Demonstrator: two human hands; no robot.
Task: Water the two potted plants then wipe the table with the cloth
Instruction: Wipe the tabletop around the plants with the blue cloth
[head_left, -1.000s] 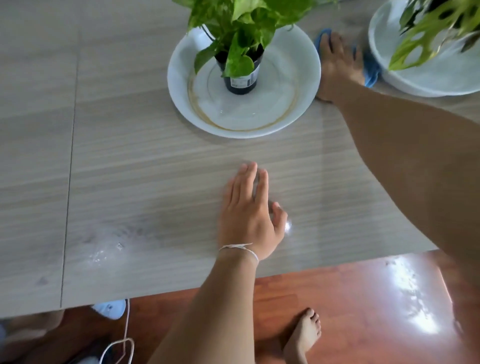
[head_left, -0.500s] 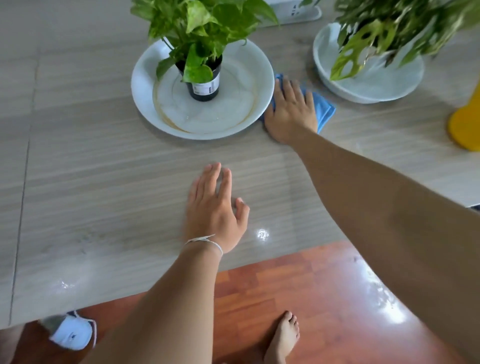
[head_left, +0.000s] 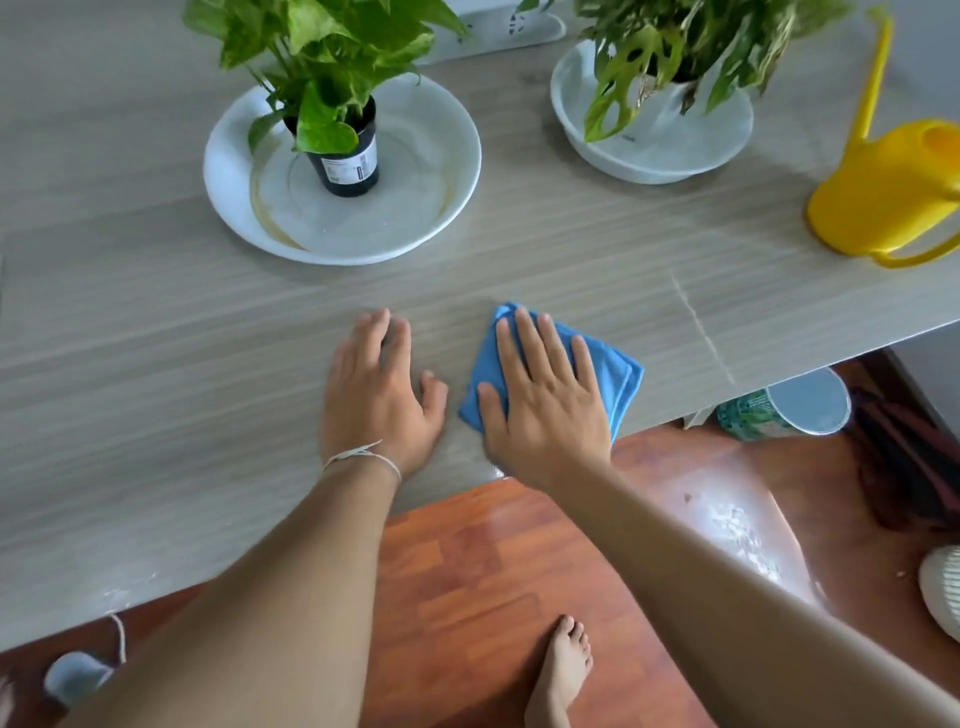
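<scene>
Cloth (head_left: 610, 366), blue and folded, lay flat on the table (head_left: 156, 364) close to its near edge, pinned under the right hand (head_left: 545, 400). That hand's fingers (head_left: 530, 343) were extended and slightly spread, palm down, pressing the fabric rather than gripping it; the thumb reached over the cloth's left side. The heel of the hand sat at the table's near edge.

Just beside it, apart from the cloth, the left hand (head_left: 379, 395) rested flat on the bare surface, fingers together and extended, holding nothing. A thin string bracelet (head_left: 363, 457) circled that wrist.

Toward the far edge, a leafy plant in a black pot (head_left: 348, 166) stood upright inside a white dish (head_left: 447, 197), which showed a brownish ring. To its right, a second plant (head_left: 670, 47) with perforated leaves stood in a white bowl (head_left: 649, 161). A yellow watering can (head_left: 883, 197) stood upright near the table's right edge, well apart from both hands. A faint pale streak (head_left: 701, 327) marked the surface right of the cloth.

Below the table, a bare foot (head_left: 561, 670) stood on reddish wooden floor (head_left: 467, 571).
</scene>
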